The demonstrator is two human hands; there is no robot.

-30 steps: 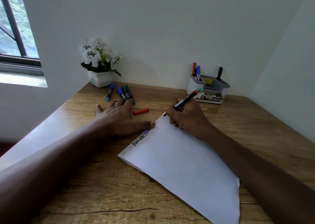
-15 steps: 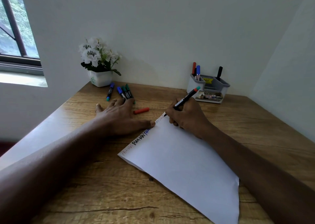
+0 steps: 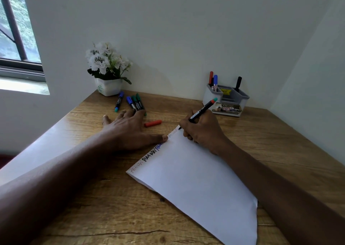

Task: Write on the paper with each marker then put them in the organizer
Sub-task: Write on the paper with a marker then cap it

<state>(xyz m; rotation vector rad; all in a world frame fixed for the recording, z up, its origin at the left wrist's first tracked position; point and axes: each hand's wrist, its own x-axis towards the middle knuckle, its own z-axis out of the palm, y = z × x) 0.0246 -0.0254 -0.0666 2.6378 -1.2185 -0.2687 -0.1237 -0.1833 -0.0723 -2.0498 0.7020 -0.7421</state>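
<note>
Wooden desk [image 3: 261,132], white paper [image 3: 196,179] lettered along edge, marker [image 3: 200,112] tip touching

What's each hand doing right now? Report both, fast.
Left hand: open, flat on the table, thumb pinning the paper.
Right hand: closed on a marker, tip at the paper's top edge.

A wooden table [image 3: 270,151] fills the lower frame, set in a corner of plain white walls [image 3: 177,30]. A window [image 3: 16,30] at upper left admits daylight.
</note>
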